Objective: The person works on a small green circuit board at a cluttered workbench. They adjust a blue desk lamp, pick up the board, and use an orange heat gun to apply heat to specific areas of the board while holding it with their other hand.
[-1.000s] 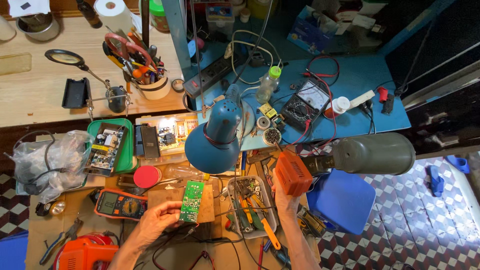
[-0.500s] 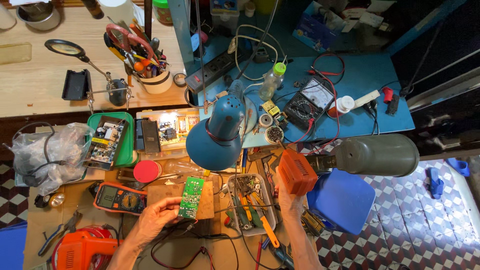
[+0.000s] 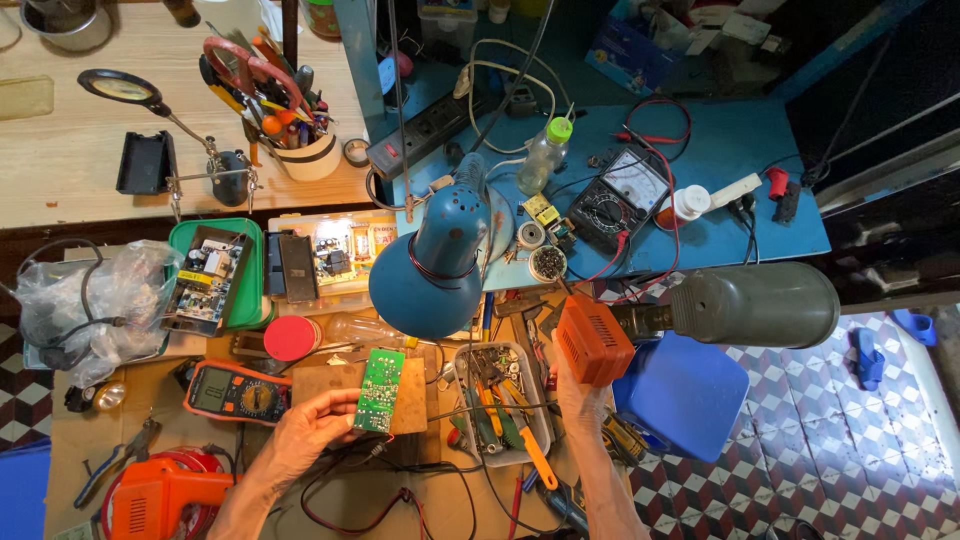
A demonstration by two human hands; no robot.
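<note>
The left hand (image 3: 305, 437) grips a small green circuit board (image 3: 380, 389) by its near left edge, fingers closed on it, and holds it tilted above a brown wooden board (image 3: 335, 382) at the near middle of the desk (image 3: 70, 180). The right hand (image 3: 580, 398) is closed around the near end of an orange box-shaped tool (image 3: 594, 339) with a slotted face, held up just right of a grey tray (image 3: 500, 400) of screwdrivers and pliers.

Just left of the left hand lies an orange-edged multimeter (image 3: 238, 392), and past it a round red lid (image 3: 292, 338). Farther left a green tray (image 3: 215, 275) holds another circuit board, next to a clear plastic bag (image 3: 90, 305). Far of the circuit board a blue lamp shade (image 3: 430, 270) hangs over a pale parts box with small coloured labels (image 3: 340, 255). On the blue shelf (image 3: 730, 170) on the right sit a black analogue meter (image 3: 618, 200) and a clear bottle with a green cap (image 3: 545, 155).

The desk's near edge is crowded with wires and an orange drill-like tool (image 3: 160, 495). Open room lies only to the right, where a blue stool (image 3: 690, 395) stands on checked floor (image 3: 840, 450) beyond the desk's edge.
</note>
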